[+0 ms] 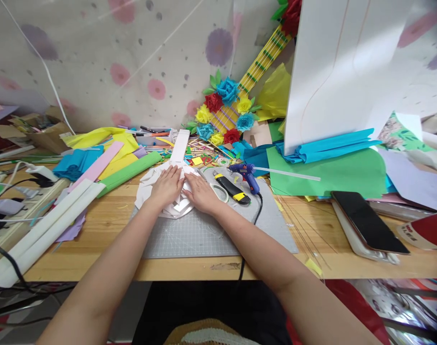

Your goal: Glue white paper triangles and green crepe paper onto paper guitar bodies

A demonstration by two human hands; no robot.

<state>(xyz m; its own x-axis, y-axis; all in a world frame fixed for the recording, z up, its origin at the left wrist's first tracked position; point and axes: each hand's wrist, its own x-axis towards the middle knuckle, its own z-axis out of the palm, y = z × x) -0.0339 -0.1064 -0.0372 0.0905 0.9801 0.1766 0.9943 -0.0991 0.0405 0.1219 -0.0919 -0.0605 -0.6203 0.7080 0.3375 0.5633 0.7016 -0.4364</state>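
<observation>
My left hand (167, 186) lies flat with fingers stretched out on a white paper-and-board piece (148, 182). Beside it, my right hand (200, 191) also rests flat on the same piece, the fingertips of both hands close together. A long white strip (180, 146) sticks out from the piece towards the back. Under it all is a grey cutting mat (189, 239). Just right of my right hand are a roll of tape (221, 193), a black and yellow utility knife (233, 188) and a blue glue gun (247, 177) with a glue stick in its back.
A flower-decorated guitar shape (227, 110) leans on the wall behind. To the right stand a white board (340, 72), green paper (329, 175), a phone (369, 220) and a paper cup (427, 230). Crepe paper rolls (49, 230) and a power strip (20, 215) lie left.
</observation>
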